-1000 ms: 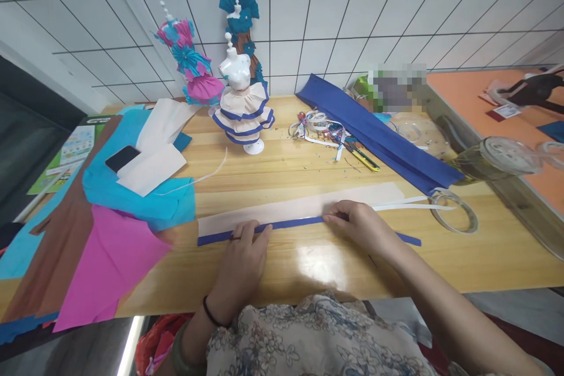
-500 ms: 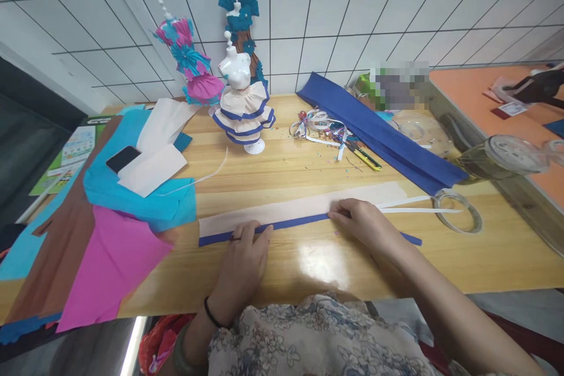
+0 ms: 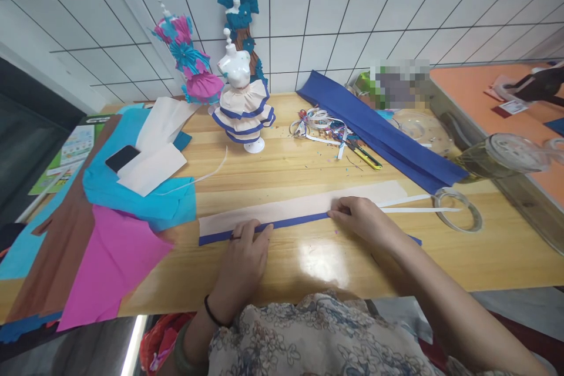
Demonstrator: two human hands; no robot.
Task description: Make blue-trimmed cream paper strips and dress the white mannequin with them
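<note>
A long cream crepe paper strip (image 3: 299,207) lies across the table in front of me. Along its near edge runs a narrow blue paper strip (image 3: 293,221), whose right end shows beyond my right wrist. My left hand (image 3: 247,252) rests on the left part of both strips, its fingertips pressing down and the thumb set apart. Farther right, my right hand (image 3: 359,217) pinches the blue strip's edge between thumb and fingers. Past this hand, white tape strips (image 3: 409,205) extend to a tape roll (image 3: 458,211) lying flat.
Small dress forms stand at the back, the nearest (image 3: 240,88) in a cream and blue paper skirt. A yellow utility knife (image 3: 363,155) lies beside scraps and blue crepe paper (image 3: 379,132). Coloured sheets and a phone (image 3: 122,158) cover the left. A bottle (image 3: 497,155) lies at right.
Both hands keep their places on the strips. My right forearm has shifted very slightly, and the view has tilted a little.
</note>
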